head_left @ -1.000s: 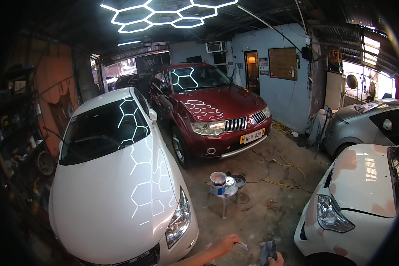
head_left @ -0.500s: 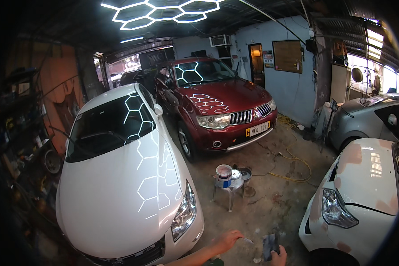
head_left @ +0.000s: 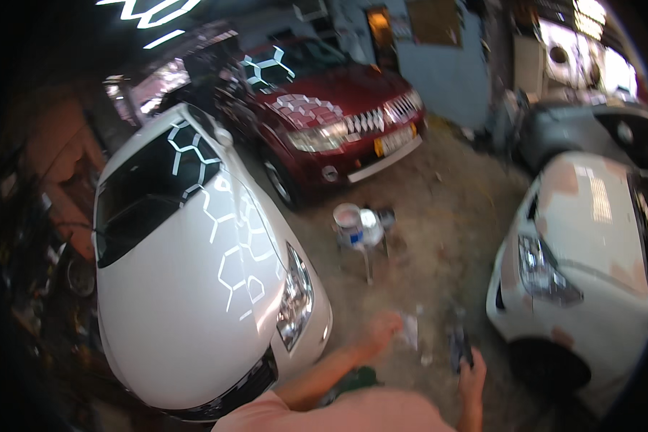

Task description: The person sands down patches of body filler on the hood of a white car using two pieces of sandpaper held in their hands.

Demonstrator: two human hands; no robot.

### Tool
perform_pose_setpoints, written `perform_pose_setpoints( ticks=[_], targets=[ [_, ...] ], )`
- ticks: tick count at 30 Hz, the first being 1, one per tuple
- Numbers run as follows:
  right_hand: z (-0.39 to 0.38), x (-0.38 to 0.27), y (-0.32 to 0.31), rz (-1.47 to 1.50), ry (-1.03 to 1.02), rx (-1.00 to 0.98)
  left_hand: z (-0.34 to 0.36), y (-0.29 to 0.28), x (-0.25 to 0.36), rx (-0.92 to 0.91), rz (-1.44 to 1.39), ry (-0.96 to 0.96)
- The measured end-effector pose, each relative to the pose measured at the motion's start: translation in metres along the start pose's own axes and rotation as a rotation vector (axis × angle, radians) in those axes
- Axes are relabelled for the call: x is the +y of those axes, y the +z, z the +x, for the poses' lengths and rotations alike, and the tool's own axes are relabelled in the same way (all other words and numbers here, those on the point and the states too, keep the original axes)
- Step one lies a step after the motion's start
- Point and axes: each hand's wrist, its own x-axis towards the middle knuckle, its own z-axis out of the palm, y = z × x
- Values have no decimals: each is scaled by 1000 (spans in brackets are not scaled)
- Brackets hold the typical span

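Observation:
My left hand (head_left: 386,328) is closed on a thin, pale, flat blade (head_left: 410,332) that looks like a putty spreader, though motion smears it. To the right of it, my right hand (head_left: 473,371) grips a dark grey flat plate (head_left: 456,348) by its near edge, thumb on top. A gap separates the blade from the plate. Both are held over the concrete floor, and the plate's surface is too blurred to make out.
On my left stands a white car (head_left: 187,288); on my right, a white car with pinkish patches (head_left: 547,345). A small stool (head_left: 369,261) bears an open tub (head_left: 348,222) and other cans. Beyond it are a dark red SUV (head_left: 324,108) and a grey car (head_left: 569,133).
My view has tilted downward, so more of my arms and shirt shows. Both hands appear higher in the picture, still holding the blade and the plate.

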Motion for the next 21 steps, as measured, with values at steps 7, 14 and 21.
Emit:
perform_pose_setpoints(
  ticks=[7,14,21],
  targets=[
    [1,-59,-14,-88,-409,-88,45,-38,38,18,87,57],
    [5,-85,4,-154,-647,-192,51,-43,53,-49,85,63],
    [24,-49,37,-237,-609,-170,38,-47,62,-39,72,112]
  ],
)
